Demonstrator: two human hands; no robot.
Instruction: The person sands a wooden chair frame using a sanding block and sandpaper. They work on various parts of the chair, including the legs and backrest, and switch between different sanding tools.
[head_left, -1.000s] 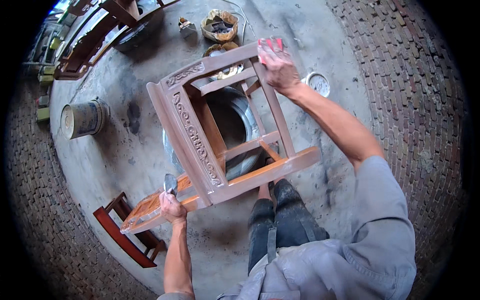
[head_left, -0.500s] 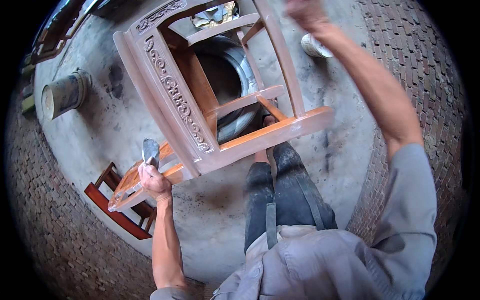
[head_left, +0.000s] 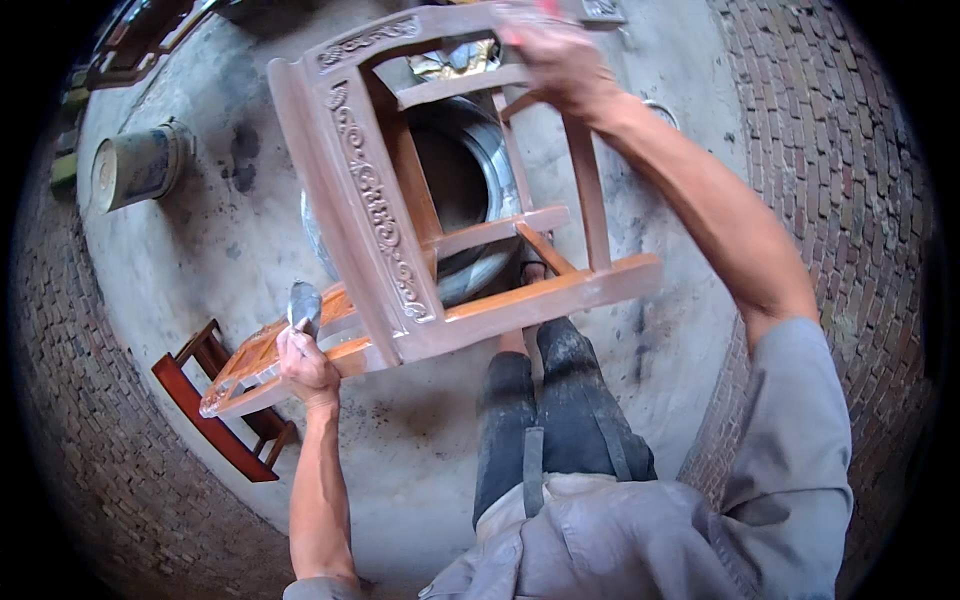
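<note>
A wooden chair with a carved front rail lies tipped over in front of me, its frame coated with pale dust and bare orange wood showing in places. My left hand is closed round its side, near the slatted back. A flat grey blade like a putty knife's sticks up from the same fist. Over the far right corner of the frame is my right hand, smeared by motion. Something red shows at its fingertips, too blurred to name.
Under the chair lies a large dusty tyre. A tipped bucket is at the left, and a dark red wooden piece of furniture stands behind the chair back. Part of a pale container shows beyond my right forearm. Brick paving borders the concrete.
My right hand has swung left and down, from beyond the chair onto its far corner. The chair appears slightly shifted in view. My left hand keeps its grip.
</note>
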